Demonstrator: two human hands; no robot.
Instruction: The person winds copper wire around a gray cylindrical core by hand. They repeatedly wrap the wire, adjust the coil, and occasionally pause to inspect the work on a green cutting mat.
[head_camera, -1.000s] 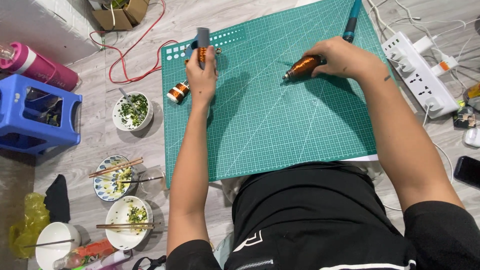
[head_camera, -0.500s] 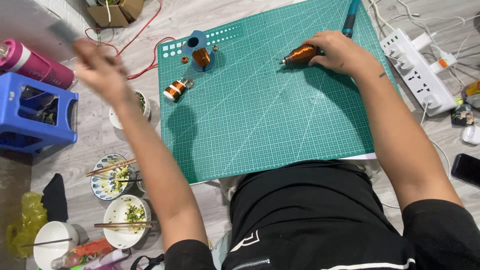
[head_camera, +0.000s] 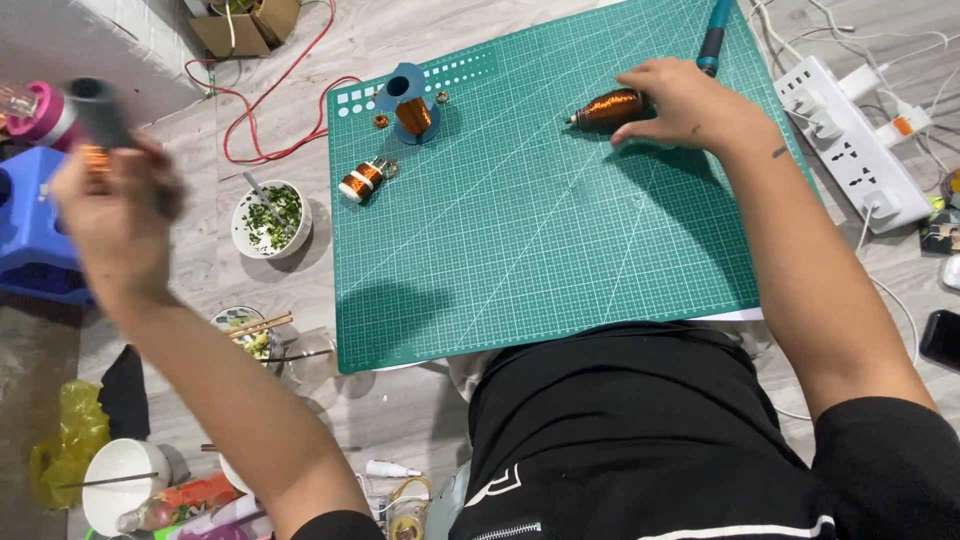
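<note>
One green cutting mat lies on the floor. Three copper-wound coils show on it: one upright on a blue holder, one small spool lying on its side, and one long tapered coil under the right hand. One dark cylinder sits in the raised left hand, which is blurred. Two hands are in view. One white power strip lies right of the mat. One bowl of chopped greens stands left of it, and one white bowl sits near the bottom edge. One blue stool and one red cable complete the count.
</note>
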